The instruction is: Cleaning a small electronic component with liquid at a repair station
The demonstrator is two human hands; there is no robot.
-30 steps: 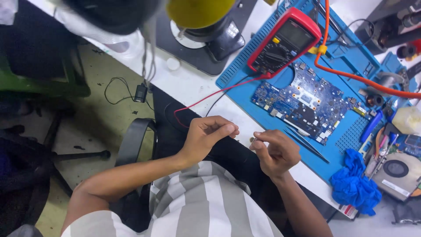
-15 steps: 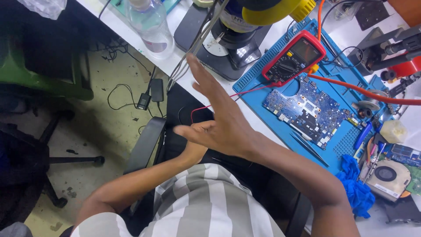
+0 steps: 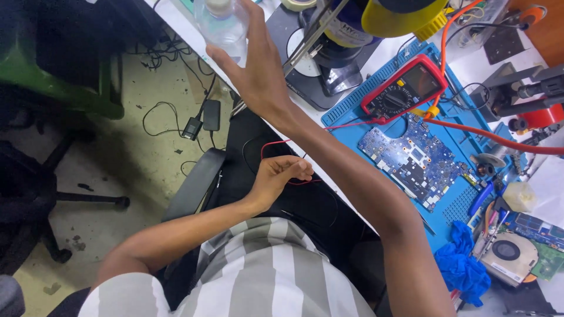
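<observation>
- The right hand [image 3: 255, 70] reaches forward over the near edge of the bench, fingers spread and loose, its fingertips at a clear plastic bottle [image 3: 223, 26]; whether they actually press on the bottle cannot be told, and nothing is gripped.
- The bottle stands upright near the top edge of the view, at the bench's left end, its pale cap cut off by the frame.
- The left hand [image 3: 281, 176] sits low over the lap, fingers curled in with the tips pinched on a thin red wire [image 3: 276, 142].
- The wire loops up from that hand and runs across the dark lap toward a red multimeter [image 3: 405, 88].
- The multimeter lies tilted on a blue mat [image 3: 458, 194], its dial toward the person.
- Just beside it on the mat lies a blue circuit board [image 3: 417, 158], flat, component side up.
- An orange cable [image 3: 493, 138] crosses the mat from the meter's end to the right edge.
- A microscope base [image 3: 320, 73] stands just behind the right wrist, with a yellow-ringed head above it.
- A blue cloth [image 3: 461, 264] is bunched at the mat's near right corner, beside a round fan [image 3: 508, 252].
- On the floor to the left lie a black adapter [image 3: 202, 120] and its cords, near a chair armrest [image 3: 194, 185].
</observation>
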